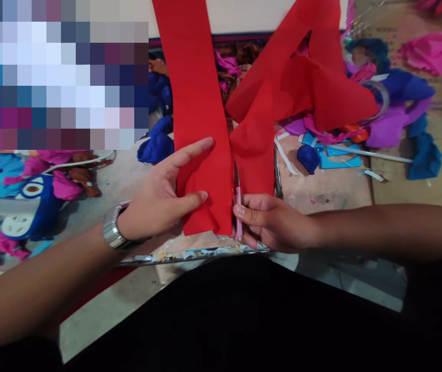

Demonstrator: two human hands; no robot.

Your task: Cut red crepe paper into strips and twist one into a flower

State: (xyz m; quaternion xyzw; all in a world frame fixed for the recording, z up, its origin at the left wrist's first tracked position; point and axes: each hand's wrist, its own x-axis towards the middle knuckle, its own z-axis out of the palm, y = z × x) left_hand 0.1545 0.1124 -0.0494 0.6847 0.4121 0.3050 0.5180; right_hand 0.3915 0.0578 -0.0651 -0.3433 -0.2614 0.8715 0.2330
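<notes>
A long, wide red strip [201,93], of cloth or crepe paper, runs away from me. My left hand [155,191] has its thumb and index finger stretched over the strip's near part. The other fingers are out of sight, seemingly beneath it, so the strip sits between them. Pink-handled scissors [238,214] are gripped in my right hand [271,219], along the strip's right edge. Their blades point away from me and are partly hidden. Another red piece [252,139] lies just right of the blades and folds back among more red material.
Blue, pink and purple crumpled pieces [399,103] crowd the right, with a tape roll [379,101] and a thin rod [379,153]. At left lies a blue-and-white object with a painted eye [35,201]. A white board [275,18] stands at the back.
</notes>
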